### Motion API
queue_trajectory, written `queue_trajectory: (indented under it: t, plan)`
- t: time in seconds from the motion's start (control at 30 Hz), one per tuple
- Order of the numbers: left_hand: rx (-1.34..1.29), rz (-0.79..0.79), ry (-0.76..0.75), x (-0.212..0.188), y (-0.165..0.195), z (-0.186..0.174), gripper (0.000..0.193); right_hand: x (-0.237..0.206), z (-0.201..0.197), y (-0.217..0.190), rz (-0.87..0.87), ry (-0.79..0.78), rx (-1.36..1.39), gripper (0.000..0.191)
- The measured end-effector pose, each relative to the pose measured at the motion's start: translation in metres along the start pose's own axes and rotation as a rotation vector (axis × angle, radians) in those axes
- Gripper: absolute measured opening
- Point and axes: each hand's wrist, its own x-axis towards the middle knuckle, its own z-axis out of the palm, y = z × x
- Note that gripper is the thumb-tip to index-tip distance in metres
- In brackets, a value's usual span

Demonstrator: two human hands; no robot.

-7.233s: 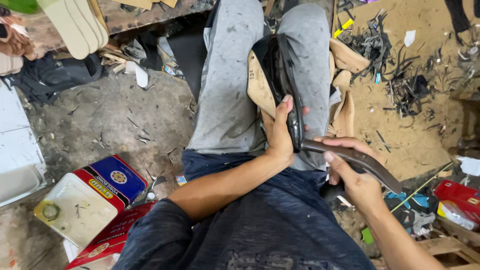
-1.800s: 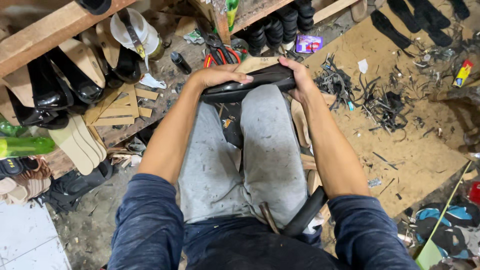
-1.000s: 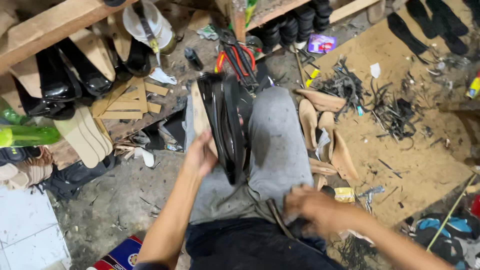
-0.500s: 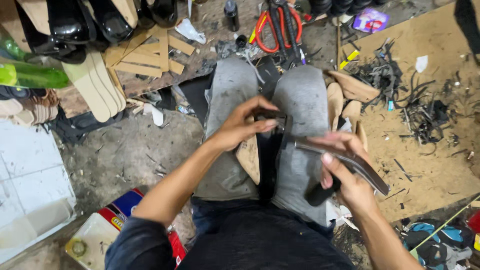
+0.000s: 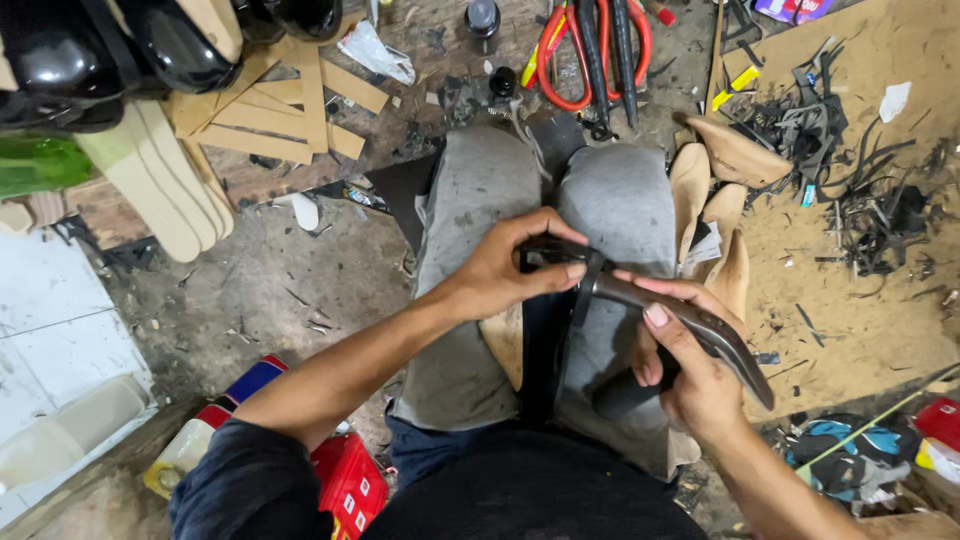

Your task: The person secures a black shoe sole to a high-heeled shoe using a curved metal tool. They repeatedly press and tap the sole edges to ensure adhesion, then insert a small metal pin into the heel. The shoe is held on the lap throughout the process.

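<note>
A black shoe stands on edge between my grey-trousered knees. My left hand clamps its upper end, thumb and fingers wrapped over the rim. My right hand grips the dark handles of a metal pincer tool, whose head meets the shoe's edge just beside my left fingertips. A tan piece of leather pokes out beside the shoe on my lap.
Red-handled pliers and a small bottle lie beyond my knees. Tan insoles sit to the right, with black scraps on a brown board. Glossy black shoes and pale soles are at left; red tins by my left elbow.
My view has dropped and closed in on the lap. Both hands stay on the shoe and the tool, with the tool's head now tight against the shoe's edge.
</note>
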Motion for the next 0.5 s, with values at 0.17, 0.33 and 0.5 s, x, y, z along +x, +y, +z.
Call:
queue_trajectory:
  t: [0.17, 0.33, 0.5]
  plan:
    - [0.023, 0.138, -0.028, 0.007, -0.013, -0.012, 0.031, 0.033, -0.014, -0.018, 0.148, -0.097, -0.122, 0.033]
    - [-0.134, -0.085, -0.029, 0.005, -0.013, -0.014, 0.031, 0.040, -0.020, -0.020, 0.126, -0.152, -0.193, 0.033]
    - [-0.303, 0.067, 0.052, -0.017, 0.014, 0.014, 0.026, -0.009, -0.009, -0.007, 0.054, -0.209, 0.195, 0.035]
